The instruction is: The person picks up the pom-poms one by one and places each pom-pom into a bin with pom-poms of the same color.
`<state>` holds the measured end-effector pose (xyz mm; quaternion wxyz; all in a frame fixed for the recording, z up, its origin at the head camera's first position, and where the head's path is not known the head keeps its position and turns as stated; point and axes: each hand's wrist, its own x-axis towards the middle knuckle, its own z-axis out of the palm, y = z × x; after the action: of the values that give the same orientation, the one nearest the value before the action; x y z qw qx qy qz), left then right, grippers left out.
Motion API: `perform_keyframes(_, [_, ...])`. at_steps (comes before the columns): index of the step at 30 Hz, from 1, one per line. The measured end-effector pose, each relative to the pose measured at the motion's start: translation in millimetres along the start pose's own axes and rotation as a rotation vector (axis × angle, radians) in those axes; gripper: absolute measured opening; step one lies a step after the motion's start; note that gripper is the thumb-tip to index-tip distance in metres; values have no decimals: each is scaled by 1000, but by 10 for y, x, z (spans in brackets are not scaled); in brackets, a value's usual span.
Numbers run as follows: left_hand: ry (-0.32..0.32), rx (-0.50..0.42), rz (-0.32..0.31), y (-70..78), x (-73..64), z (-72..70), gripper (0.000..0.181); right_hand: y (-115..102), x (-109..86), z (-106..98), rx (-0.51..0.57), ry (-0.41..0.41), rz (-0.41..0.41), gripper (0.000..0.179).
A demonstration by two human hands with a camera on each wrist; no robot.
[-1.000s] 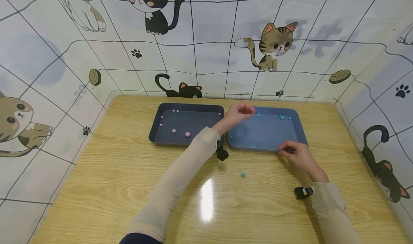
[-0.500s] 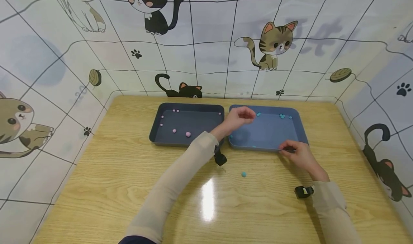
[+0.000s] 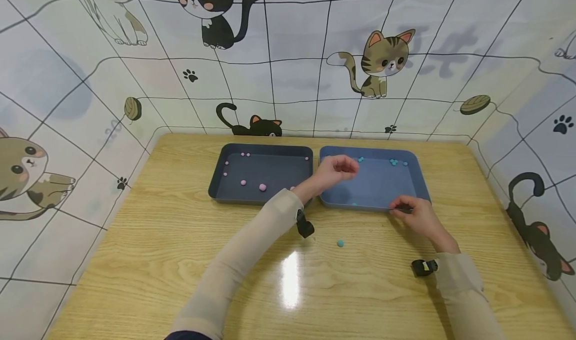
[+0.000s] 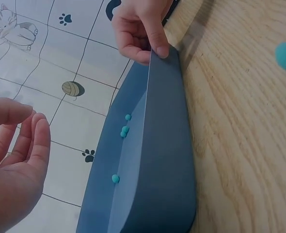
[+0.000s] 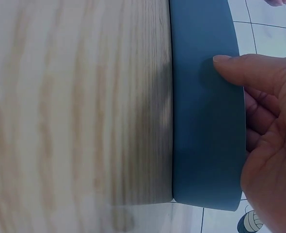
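In the head view my left hand (image 3: pixel 335 171) hovers over the left part of the blue tray (image 3: pixel 369 190), fingers curved. The left wrist view has its thumb tip meeting the fingertips; I cannot tell whether something small sits between them. My right hand (image 3: pixel 418 216) grips the tray's near wall toward the right corner, thumb outside and fingers over the rim (image 5: pixel 262 92). Several small teal balls (image 4: pixel 125 130) lie inside that tray, mostly along the far side. One larger teal ball (image 3: pixel 340 243) rests on the table in front of it.
A dark grey tray (image 3: pixel 256 200) stands left of the blue one, with several pink balls (image 3: pixel 262 187) inside, partly behind my left forearm. The wooden table (image 3: pixel 148 260) runs back to a wall (image 3: pixel 297 75) printed with cats.
My left hand comes down slightly and nearer to me over the blue tray, its wrist camera shifting left. My right hand keeps its grip on the rim.
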<state>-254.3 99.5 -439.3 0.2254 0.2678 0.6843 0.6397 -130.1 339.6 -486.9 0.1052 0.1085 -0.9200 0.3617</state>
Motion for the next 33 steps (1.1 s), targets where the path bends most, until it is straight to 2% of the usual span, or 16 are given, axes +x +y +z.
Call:
perform_keyframes(5, [-13,12,12,-3,-37,25,15,-6,4,10,-7,2,-10,16])
perform_keyframes(14, [-65,-42,46,-25,-145,110,15,-13,8,7,-5,10,-24,16])
perform_keyframes(21, [-109,-52,43,-73,-248,164,16,-1,10,9,-15,13,-34,17])
perform_keyframes(27, [-158,-30,72,-123,-320,176,16,-1,5,6,-12,11,-36,17])
perform_keyframes(33, [-182,-5,61,-165,-413,168,17,-7,-1,0,-14,0,-16,16])
